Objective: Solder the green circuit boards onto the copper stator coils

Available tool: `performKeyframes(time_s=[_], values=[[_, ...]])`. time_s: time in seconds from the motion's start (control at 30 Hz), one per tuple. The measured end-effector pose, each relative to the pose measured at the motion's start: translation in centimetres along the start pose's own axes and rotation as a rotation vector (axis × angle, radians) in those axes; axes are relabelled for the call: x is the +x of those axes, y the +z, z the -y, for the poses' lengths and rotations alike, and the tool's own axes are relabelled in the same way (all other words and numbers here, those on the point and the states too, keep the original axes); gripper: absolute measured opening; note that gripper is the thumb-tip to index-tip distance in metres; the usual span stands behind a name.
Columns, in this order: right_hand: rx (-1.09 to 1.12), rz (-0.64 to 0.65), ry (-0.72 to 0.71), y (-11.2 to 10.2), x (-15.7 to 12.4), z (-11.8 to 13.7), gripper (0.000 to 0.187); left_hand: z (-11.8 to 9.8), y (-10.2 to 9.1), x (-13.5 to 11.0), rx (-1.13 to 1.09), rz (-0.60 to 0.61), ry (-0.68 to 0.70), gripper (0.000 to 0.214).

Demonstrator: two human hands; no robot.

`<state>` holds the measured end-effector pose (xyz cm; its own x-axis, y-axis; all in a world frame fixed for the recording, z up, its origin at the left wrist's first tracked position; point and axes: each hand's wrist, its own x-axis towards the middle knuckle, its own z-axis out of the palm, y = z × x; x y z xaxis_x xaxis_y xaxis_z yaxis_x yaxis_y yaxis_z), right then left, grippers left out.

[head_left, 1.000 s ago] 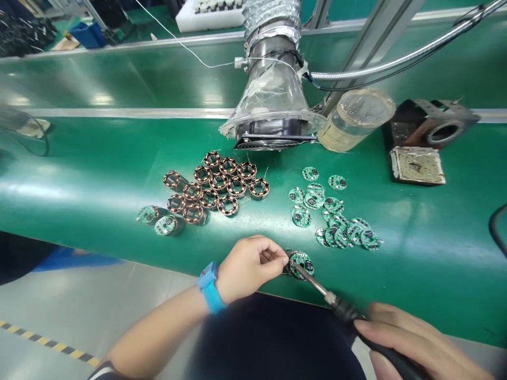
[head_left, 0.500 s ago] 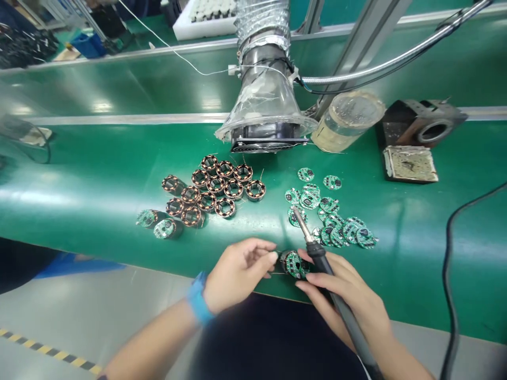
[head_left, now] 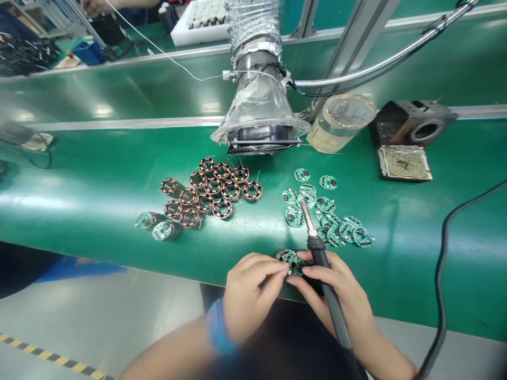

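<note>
Here's the bench from the wearer's view, with 12 o'clock straight ahead of the hands. The left hand [head_left: 253, 295] is curled nearly closed, its fingertips [head_left: 277, 268] pinching a small copper-wound stator with a round green PCB on top [head_left: 291, 262], which sits right by the near edge of the green bench belt [head_left: 396, 301]. The right hand [head_left: 343, 298] is closed around the black grip of a soldering iron [head_left: 321, 272], and its index finger [head_left: 298, 280] reaches in close to the same piece from the 3 o'clock side. The iron's bare metal tip [head_left: 304, 214] points to about 12 o'clock, just above the loose green PCBs [head_left: 328, 224] and not touching the held piece.

Around 11 o'clock there's a cluster of bare copper-wound stators [head_left: 214, 190], and at 10 o'clock two stators with boards fitted [head_left: 164, 230] — those lie just beside the cluster. Further up at 12 sits a clear fume extractor hood with a fan [head_left: 259, 126]. Off at 1 o'clock are a glass jar [head_left: 340, 121], a dark metal iron holder [head_left: 412, 124], and a square solder-stained pad [head_left: 404, 162]. A blue wrist strap [head_left: 217, 327] circles the left wrist.
</note>
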<state>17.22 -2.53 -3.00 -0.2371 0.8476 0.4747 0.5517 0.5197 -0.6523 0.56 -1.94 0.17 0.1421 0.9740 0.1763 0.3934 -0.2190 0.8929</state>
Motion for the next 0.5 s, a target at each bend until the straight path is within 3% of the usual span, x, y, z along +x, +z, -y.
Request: performKeyframes(time_s=[0.1, 0.2, 0.27, 0.43, 0.5], values=[[-0.003, 0.010, 0.007, 0.0, 0.0, 0.0, 0.037, 0.2, -0.6, -0.3, 0.279, 0.063, 0.128, 0.023], [-0.001, 0.011, 0.009, -0.2, 0.0, 0.1, 0.037, 0.4, -1.1, -0.4, 0.271, 0.138, 0.060, 0.026], [-0.005, 0.019, 0.007, -0.6, 0.0, 0.2, 0.038, 0.5, -1.2, -0.4, 0.123, 0.133, -0.035, 0.025], [0.004, 0.044, 0.007, -2.8, 0.2, 0.8, 0.036, 0.8, -0.8, -0.2, -0.325, 0.108, -0.495, 0.008], [0.070, 0.048, 0.029, -4.0, 0.2, 1.2, 0.036, 0.7, -0.8, 0.1, -0.383, 0.145, -0.555, 0.008]])
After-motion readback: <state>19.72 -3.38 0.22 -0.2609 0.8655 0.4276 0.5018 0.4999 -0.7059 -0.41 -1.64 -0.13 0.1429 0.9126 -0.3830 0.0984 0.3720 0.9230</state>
